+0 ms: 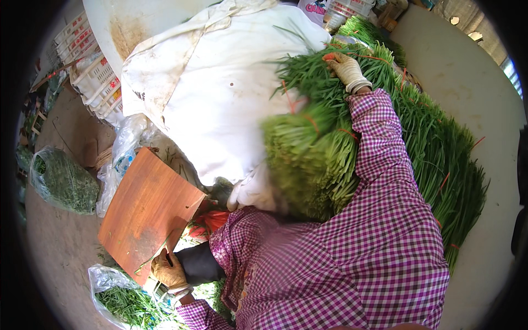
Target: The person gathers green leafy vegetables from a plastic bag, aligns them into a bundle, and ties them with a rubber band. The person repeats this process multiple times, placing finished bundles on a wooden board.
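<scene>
My right hand point(345, 71), in a pale work glove, lies on the leaves of bundled long-leaved greens point(305, 76), which look like garlic chives. Something orange-red shows at its fingertips; whether it grips a bundle is unclear. Nearer my body, a bundle with pale cut stem ends point(297, 152) is blurred, with a red tie around it. My left hand point(169, 270), in a stained glove, is at the lower edge of a brown wood-grain board point(152, 210), fingers bent. A loose green blade point(152, 255) lies beside those fingers; their grip is not clear.
A white cloth point(222, 82) spreads in front of me. More tied greens point(437, 165) form a long row at right on a pale surface point(486, 231). White plastic crates point(101, 82) stack at upper left. Plastic bags of greens point(66, 181) and trimmings point(128, 303) stand at left.
</scene>
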A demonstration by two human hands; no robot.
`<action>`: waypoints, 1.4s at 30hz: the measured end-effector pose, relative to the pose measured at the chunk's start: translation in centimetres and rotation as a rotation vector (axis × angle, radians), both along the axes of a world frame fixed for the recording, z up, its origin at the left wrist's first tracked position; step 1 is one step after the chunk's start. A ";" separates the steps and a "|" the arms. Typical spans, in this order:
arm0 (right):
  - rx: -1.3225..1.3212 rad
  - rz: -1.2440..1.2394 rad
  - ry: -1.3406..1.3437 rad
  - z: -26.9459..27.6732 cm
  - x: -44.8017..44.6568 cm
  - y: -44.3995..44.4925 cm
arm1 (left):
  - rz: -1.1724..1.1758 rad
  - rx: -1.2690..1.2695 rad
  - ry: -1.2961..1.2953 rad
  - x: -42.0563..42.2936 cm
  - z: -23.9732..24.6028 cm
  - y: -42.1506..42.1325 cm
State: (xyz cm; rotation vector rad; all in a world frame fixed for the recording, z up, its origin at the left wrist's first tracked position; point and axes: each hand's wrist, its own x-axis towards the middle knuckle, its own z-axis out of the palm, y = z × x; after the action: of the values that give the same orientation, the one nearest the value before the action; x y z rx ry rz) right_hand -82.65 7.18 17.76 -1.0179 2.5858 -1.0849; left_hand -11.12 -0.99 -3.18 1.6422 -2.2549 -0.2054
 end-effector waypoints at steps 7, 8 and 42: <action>0.379 0.016 0.448 1.3 2.4 -0.2 | -0.034 -0.045 -0.017 0.3 -0.2 0.2; 0.410 0.022 0.481 1.2 2.4 -0.3 | -0.032 -0.043 -0.009 0.4 -0.2 0.3; 0.508 1.467 -1.024 -30.0 70.8 -13.5 | 2.001 0.294 2.053 4.4 -27.2 26.5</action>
State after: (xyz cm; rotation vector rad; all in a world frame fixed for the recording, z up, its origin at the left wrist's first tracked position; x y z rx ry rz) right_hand -11.86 -6.33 -12.27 -1.2593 0.7619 -0.2806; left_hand -6.67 25.51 -30.37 1.3771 0.9934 -0.8911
